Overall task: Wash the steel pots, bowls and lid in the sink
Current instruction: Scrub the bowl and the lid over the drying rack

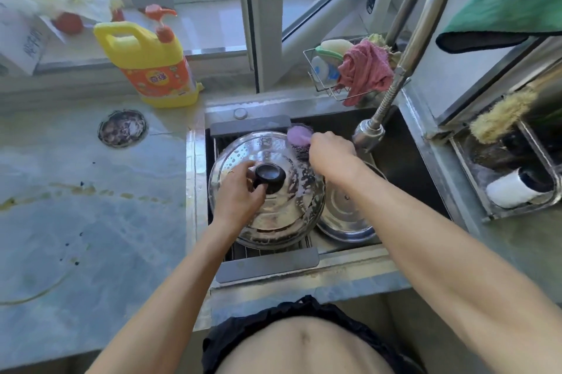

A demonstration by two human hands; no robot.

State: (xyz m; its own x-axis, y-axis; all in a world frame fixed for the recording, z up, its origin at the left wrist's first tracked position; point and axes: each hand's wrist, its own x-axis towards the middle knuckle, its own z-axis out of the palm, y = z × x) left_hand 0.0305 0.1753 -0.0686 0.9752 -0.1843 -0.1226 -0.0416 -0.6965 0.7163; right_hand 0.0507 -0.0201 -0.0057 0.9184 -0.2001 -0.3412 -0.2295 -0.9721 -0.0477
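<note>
Gripping lid knob (269, 176), left hand (238, 194); right hand (331, 152) pinching scrubber (299, 137)

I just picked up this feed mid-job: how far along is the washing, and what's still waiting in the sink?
Nothing looks finished yet. In hand: the steel lid, suds on its surface, with the left hand gripping its black knob and the right hand holding a purple scrubber at the lid's far edge. Left: a steel bowl beside the lid in the sink. Any other pots are hidden from view.
</note>
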